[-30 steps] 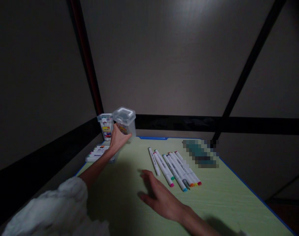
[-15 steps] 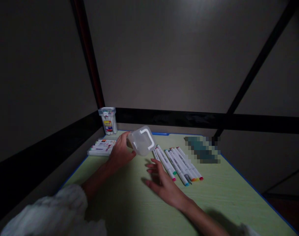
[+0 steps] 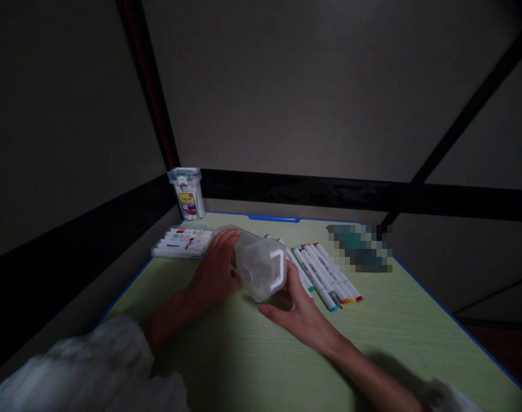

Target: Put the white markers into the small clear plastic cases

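Observation:
A clear plastic box (image 3: 261, 268) with a white handle on its lid lies tipped on its side, lid facing me, just above the green tabletop (image 3: 226, 355). My left hand (image 3: 213, 272) grips its far end with fingers wrapped round it. Under its lid end, my right hand (image 3: 301, 312) cups it from the right, thumb along the table. A row of white markers with coloured caps (image 3: 325, 274) lies just right of the box, partly hidden by it.
A second clear box (image 3: 187, 193) full of markers stands upright at the back left corner. A flat pack of markers (image 3: 181, 243) lies in front of it. A blurred-out dark teal object (image 3: 359, 247) sits at the back right. Dark rails border the table.
My left hand brought the clear box down from beside the upright box to the table's middle, tipping it on its side. My right hand rose from the table and closed on its lid end.

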The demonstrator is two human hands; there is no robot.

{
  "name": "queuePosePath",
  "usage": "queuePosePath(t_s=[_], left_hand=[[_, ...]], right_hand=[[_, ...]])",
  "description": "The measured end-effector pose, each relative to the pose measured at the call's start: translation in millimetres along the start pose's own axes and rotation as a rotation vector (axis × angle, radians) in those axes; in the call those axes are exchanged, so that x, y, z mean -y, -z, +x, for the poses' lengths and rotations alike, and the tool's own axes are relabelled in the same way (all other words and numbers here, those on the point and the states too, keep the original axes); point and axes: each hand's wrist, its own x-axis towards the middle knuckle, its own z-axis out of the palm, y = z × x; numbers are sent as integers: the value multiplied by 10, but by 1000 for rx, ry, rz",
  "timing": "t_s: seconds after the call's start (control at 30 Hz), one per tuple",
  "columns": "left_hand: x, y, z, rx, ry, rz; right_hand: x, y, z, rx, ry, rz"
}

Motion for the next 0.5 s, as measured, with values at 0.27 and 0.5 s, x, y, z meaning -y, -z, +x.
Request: queuePosePath(t_s=[0.27,0.5], left_hand=[[-37,34,-56,42,-142,112],[-39,64,-98,68,-378,231]], right_hand=[[49,-11,-35,5,-25,11],[44,4,-31,-139,-57,98]])
